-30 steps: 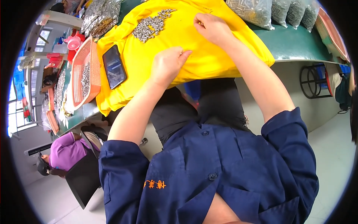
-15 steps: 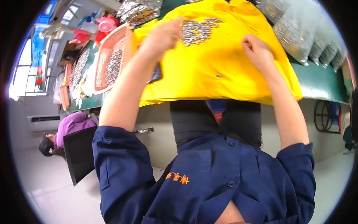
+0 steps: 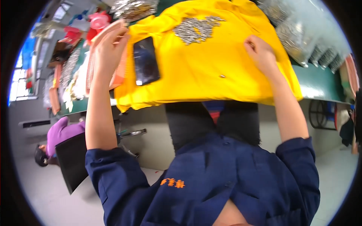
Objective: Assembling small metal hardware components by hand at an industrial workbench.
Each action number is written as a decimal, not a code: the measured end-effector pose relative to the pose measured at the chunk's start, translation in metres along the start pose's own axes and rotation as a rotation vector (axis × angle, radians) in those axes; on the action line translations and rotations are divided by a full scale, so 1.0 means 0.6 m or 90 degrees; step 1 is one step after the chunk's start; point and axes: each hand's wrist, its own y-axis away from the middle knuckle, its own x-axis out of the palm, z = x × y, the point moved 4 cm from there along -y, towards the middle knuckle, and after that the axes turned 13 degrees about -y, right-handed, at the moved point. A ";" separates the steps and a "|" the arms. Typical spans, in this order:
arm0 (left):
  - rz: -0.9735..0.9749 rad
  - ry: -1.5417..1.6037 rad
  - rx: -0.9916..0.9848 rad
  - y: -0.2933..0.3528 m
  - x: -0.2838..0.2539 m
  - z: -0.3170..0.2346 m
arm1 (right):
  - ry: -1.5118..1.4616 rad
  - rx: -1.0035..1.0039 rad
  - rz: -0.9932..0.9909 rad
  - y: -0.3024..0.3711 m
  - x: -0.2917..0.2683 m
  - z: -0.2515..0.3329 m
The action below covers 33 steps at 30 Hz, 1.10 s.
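My left hand (image 3: 108, 49) is over the salmon-pink plastic basket (image 3: 119, 71) at the left, its fingers bent and the thumb apart from them; I see nothing held. The hand and forearm cover most of the basket's inside. On the yellow cloth (image 3: 196, 67), a pile of small shiny metal parts (image 3: 194, 30) lies spread out at the far middle. One single metal part (image 3: 222, 76) lies nearer to me. My right hand (image 3: 261, 52) is closed above the cloth's right side; a small dark spot shows between its curled fingers, too small to name.
A dark smartphone (image 3: 146, 60) lies on the cloth beside the basket. Clear bags of metal parts (image 3: 294, 41) stand at the right on the green table (image 3: 320, 83), another bag (image 3: 135, 9) at the back left. A person in purple (image 3: 64, 132) sits at the far left.
My left hand has moved left from beside the metal pile to over the basket, uncovering the phone and more of the pile. My right hand stays closed in about the same place.
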 end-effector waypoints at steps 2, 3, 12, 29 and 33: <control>0.082 0.014 0.170 0.023 0.033 -0.096 | -0.003 -0.023 -0.003 -0.001 0.006 0.006; 0.173 0.082 0.179 0.038 0.064 -0.148 | -0.013 0.000 0.001 0.000 0.004 0.001; 0.176 -0.026 0.486 0.102 0.185 -0.281 | -0.031 -0.018 -0.025 0.006 -0.001 0.018; -0.099 0.033 0.103 0.026 -0.013 -0.120 | -0.030 -0.030 -0.065 0.012 0.001 0.007; -0.182 -0.093 -0.128 0.034 -0.101 0.063 | -0.039 -0.026 -0.058 0.016 0.003 0.019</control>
